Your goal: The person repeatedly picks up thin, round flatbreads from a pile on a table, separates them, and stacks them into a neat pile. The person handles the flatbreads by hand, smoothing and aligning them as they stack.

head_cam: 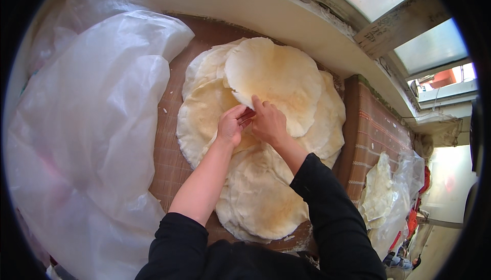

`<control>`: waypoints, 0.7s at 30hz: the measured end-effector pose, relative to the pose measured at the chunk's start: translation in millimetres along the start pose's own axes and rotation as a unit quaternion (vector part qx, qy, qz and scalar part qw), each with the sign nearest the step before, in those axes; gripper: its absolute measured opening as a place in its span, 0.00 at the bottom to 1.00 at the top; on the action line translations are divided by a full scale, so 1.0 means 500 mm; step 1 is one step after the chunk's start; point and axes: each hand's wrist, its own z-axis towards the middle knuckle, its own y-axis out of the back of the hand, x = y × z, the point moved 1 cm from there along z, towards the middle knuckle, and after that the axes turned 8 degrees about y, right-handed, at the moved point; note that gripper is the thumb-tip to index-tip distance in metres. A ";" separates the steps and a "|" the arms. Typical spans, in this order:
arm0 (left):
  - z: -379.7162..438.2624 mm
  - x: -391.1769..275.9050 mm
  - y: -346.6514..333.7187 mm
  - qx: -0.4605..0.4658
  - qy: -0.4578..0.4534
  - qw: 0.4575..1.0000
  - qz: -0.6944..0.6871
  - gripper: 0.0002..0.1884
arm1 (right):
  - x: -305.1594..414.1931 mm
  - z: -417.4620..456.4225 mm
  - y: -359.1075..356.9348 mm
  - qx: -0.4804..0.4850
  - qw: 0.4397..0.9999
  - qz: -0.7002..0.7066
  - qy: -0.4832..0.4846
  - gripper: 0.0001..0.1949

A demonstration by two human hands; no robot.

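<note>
Large round flatbreads, pale with light brown patches, lie in overlapping piles on a brown slatted mat (172,126). My right hand (268,122) grips the near left edge of the top flatbread (276,80), thumb and fingers at its rim. Right beside it, my left hand (233,123) touches the same edge with bent fingers; how firmly it holds is partly hidden. Under my forearms, nearer my body, rests another pile of flatbreads (264,199). More sheets spread out left (203,115) and right (326,115) beneath the top one.
A big translucent plastic sheet (88,138) covers the left side. A pale wall (268,11) curves along the far side below a window frame (402,19). At right, a second slatted mat (379,138) bears pale flatbread pieces (378,191) beside clear plastic (406,180).
</note>
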 end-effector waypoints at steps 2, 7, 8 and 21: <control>0.006 0.001 0.003 0.010 0.007 1.000 0.018 0.11 | -0.016 0.009 -0.011 0.005 1.000 0.010 -0.020 0.20; 0.003 0.014 0.064 -0.135 -0.011 0.987 0.086 0.15 | -0.161 0.066 0.073 -0.110 0.994 -0.003 0.006 0.07; 0.004 0.016 0.090 -0.178 -0.008 0.980 0.086 0.15 | -0.226 0.090 0.101 -0.129 0.991 0.003 0.023 0.08; -0.006 -0.011 0.052 -0.169 0.026 0.985 0.017 0.09 | -0.048 0.042 0.007 -0.023 0.998 -0.017 0.049 0.02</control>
